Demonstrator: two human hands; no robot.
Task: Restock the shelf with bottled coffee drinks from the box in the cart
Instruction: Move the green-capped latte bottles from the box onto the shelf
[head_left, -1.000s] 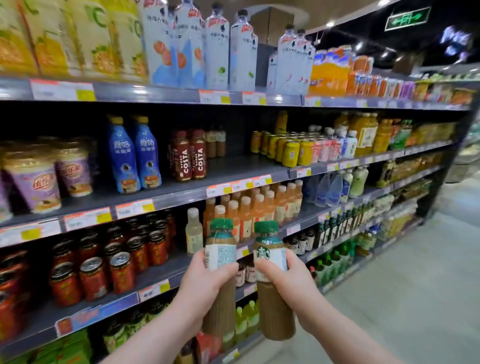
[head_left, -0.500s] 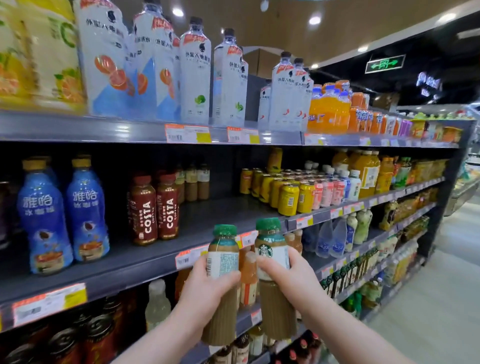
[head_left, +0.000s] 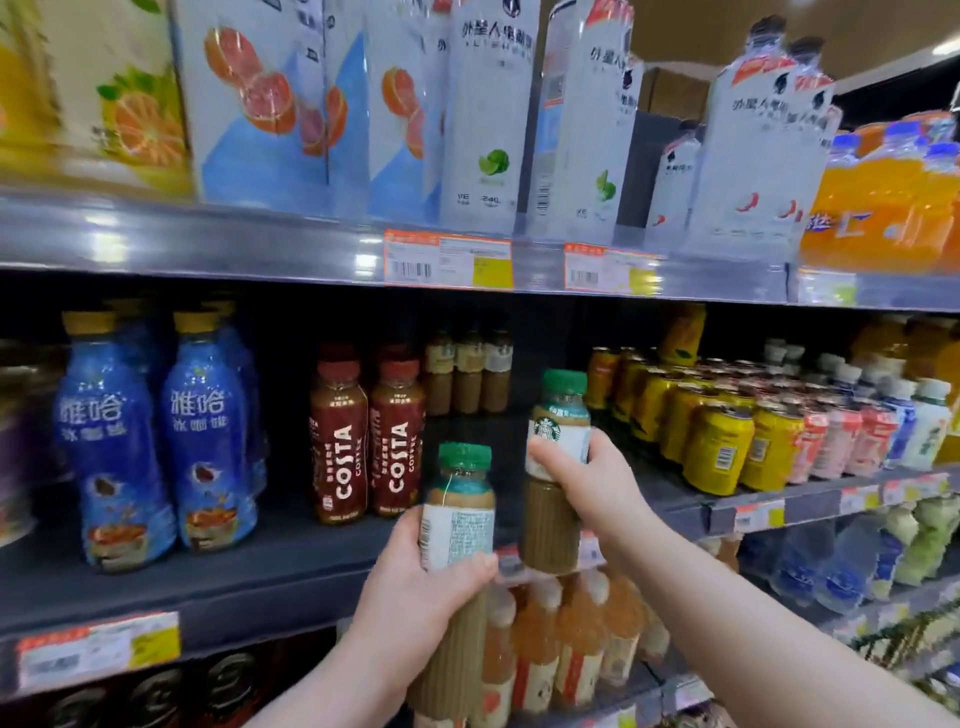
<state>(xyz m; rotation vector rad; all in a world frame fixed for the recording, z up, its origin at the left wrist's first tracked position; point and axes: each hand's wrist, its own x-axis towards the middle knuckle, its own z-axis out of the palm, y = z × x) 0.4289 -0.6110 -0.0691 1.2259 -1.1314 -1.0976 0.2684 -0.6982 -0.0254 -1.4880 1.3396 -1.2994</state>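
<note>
- Two hands, each wrapped around one coffee bottle with a green cap. The left hand (head_left: 415, 582) is closed on the nearer bottle (head_left: 457, 525), held in front of the shelf edge; that bottle's lower part runs out of the picture at the bottom.
- The right hand (head_left: 587, 480) is closed on the second bottle (head_left: 558, 431) — held higher and further in, over the dark shelf (head_left: 249, 566), its logo facing the camera. Fingers cover part of its label.
- Just below the hands, a row of orange-tinted drink bottles (head_left: 576, 634) stands on the lower shelf, partly hidden behind the wrists; their number is hard to make out.
- On the dark shelf, left of the raised bottle, two brown Costa bottles (head_left: 363, 441) stand in front with more caps behind. Further left, two blue bottles (head_left: 156, 447) in front, others behind them.
- To the right, a block of yellow cans (head_left: 717, 441), too many to count, then pink and white ones.
- At the back of the bare gap, three small coffee bottles (head_left: 467, 374) stand in shadow.
- Above, tall white bottles (head_left: 488, 114) on the top shelf — blurred, tops cut off.
</note>
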